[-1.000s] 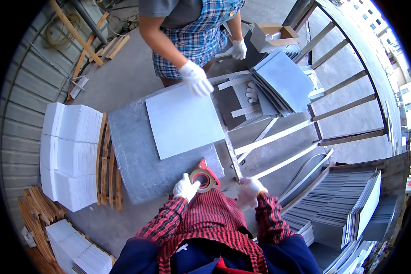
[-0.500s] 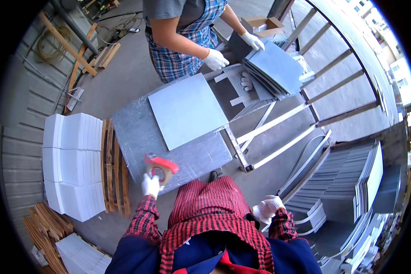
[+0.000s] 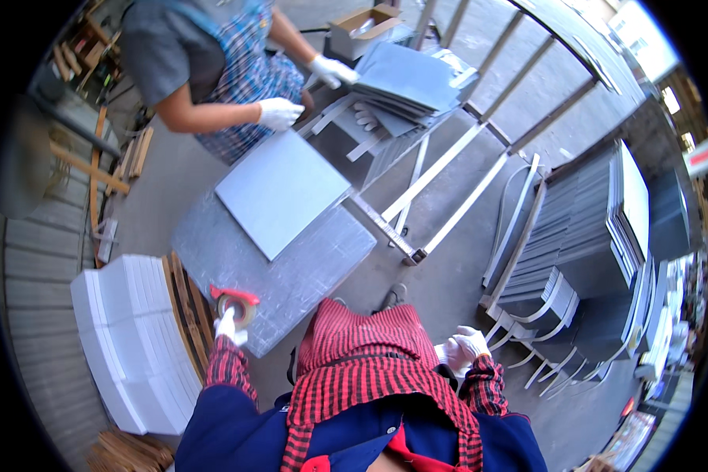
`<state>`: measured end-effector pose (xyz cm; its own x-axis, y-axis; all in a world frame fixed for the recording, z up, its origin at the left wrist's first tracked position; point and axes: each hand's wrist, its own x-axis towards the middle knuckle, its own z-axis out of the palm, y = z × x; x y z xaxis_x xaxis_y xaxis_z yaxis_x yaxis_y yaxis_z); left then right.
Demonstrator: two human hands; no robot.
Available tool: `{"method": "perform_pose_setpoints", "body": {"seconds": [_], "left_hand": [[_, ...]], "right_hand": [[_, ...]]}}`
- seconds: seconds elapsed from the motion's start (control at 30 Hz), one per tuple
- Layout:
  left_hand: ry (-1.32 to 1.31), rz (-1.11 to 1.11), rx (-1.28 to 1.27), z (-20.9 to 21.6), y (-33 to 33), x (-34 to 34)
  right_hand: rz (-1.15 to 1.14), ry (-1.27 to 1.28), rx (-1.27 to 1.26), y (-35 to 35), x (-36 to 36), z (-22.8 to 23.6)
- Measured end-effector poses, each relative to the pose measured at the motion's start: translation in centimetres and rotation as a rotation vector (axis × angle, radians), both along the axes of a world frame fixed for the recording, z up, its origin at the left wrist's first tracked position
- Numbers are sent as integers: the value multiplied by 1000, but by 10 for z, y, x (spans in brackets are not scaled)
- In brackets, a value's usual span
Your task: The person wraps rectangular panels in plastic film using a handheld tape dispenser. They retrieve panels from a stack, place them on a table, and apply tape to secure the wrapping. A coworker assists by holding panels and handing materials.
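the left hand (image 3: 227, 326), in a white glove, is closed around the near side of a red tape dispenser (image 3: 240, 296), its fingers partly hidden by the roll. the right hand (image 3: 469, 343), also gloved, hangs well apart from it, half curled beside the right side of the checked apron (image 3: 374, 342); whether it grips anything i cannot tell.

the tape dispenser is at the left edge of the grey worktop (image 3: 315, 256), close to the near corner. its red frame lies along the far side of the tan roll, the long axis running left to right and dipping slightly to the right; which end carries the cutter is too small to tell.

a pale flat panel (image 3: 283, 193) lies on the worktop toward the far edge, 1 corner pointing back at the wearer. it looks about square, so no long axis stands out. beyond the far edge, a co-worker (image 3: 204, 71) has 1 gloved hand near the panel's far corner, the other beside a stack of grey panels (image 3: 409, 79).
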<state>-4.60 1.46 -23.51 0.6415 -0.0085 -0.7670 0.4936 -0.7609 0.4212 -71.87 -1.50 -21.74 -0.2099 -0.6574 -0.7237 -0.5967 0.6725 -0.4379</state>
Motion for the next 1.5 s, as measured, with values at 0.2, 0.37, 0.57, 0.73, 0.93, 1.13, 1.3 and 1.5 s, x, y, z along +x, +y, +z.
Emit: {"method": "perform_pose_setpoints", "body": {"seconds": [0.2, 0.37, 0.57, 0.73, 0.93, 1.13, 1.3, 1.5], "left_hand": [[-773, -111, 39, 28, -3, -19], [-847, -249, -335, 46, -112, -142], [-178, -807, -760, 5, -187, -351], [167, -1458, -590, 43, -209, -529], [306, -1756, -383, 47, -224, -629], [296, -1886, -218, 30, -257, -690], [244, -2134, -277, -6, -284, -778], [361, -2156, -403, 29, -305, -899]], "right_hand": [[-47, 19, -129, 77, -54, -32], [-6, 43, -290, 120, -131, -101], [-1409, -943, -421, 78, -218, -71], [-1369, -1056, -459, 85, -279, -61], [-1526, -1034, -265, 130, -308, -146], [-1330, -374, -309, 101, -292, -87], [-1293, -212, -247, 112, -339, -82], [-1165, 7, -225, 104, -382, -88]]}}
